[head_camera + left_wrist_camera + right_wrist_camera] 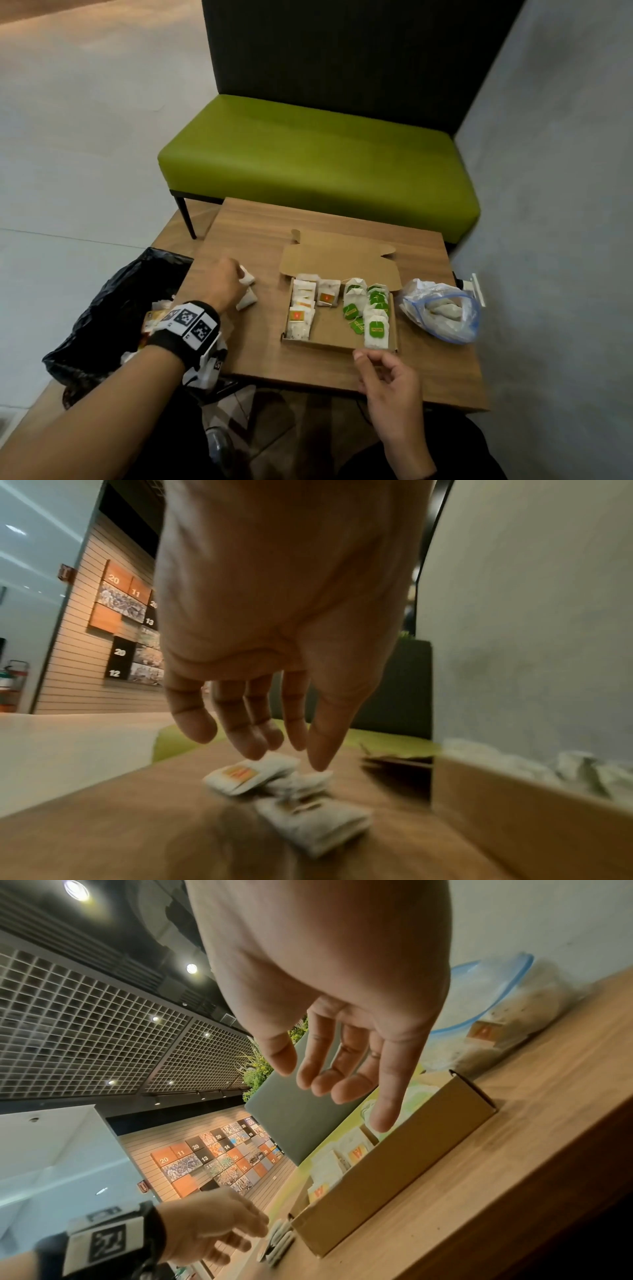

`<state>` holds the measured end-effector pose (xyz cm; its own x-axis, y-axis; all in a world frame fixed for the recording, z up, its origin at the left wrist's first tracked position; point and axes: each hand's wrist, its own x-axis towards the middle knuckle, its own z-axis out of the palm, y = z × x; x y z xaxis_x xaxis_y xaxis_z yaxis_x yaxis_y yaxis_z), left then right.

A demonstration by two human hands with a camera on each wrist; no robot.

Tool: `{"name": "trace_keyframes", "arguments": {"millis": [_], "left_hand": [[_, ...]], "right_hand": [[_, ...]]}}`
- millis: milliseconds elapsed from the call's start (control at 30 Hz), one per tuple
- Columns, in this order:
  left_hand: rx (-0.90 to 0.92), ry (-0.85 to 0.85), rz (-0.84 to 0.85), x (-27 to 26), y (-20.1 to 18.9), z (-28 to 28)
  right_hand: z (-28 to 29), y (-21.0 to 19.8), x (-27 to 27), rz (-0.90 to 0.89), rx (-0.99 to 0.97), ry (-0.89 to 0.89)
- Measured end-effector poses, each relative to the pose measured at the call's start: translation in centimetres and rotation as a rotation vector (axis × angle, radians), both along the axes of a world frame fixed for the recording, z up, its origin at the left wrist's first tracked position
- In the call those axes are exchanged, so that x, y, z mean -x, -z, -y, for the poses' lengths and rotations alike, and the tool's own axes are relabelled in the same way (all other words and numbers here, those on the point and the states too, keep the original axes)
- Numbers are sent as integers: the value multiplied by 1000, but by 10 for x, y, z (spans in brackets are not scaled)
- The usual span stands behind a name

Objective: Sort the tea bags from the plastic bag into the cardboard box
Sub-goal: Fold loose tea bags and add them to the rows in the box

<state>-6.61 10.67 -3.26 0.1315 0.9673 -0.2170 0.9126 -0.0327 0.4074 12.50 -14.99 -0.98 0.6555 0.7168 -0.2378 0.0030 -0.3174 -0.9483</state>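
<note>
An open cardboard box (337, 341) lies mid-table, with orange-tagged tea bags (301, 317) in its left half and green-tagged tea bags (375, 320) in its right half. To its right sits the clear plastic bag (442, 311), which holds more tea bags. Left of the box, a few loose tea bags (247, 298) lie on the wood. My left hand (239, 277) reaches down over them with straight fingers (253, 748) just at an orange-tagged tea bag (253, 775). My right hand (368, 356) hovers at the box's front wall (394, 1169), relaxed and holding nothing.
A black rubbish bag (113, 308) with wrappers gapes at the table's left edge. Beyond the wooden table (239, 342) stands a green bench (308, 164), and a grey wall (548, 205) runs along the right. The box lid (342, 260) lies flat behind the box.
</note>
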Motion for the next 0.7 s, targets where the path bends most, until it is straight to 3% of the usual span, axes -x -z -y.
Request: {"name": "trace_keyframes", "arguments": {"millis": [200, 367, 567, 700], "left_hand": [[67, -198, -132, 17, 16, -13], [54, -194, -102, 19, 19, -21], [54, -238, 200, 34, 17, -11], [-145, -1, 297, 32, -15, 11]], "right_hand": [[0, 0, 6, 31, 21, -13], [1, -3, 9, 44, 32, -13], [-3, -11, 13, 88, 26, -80], [-11, -24, 18, 205, 44, -220]]}}
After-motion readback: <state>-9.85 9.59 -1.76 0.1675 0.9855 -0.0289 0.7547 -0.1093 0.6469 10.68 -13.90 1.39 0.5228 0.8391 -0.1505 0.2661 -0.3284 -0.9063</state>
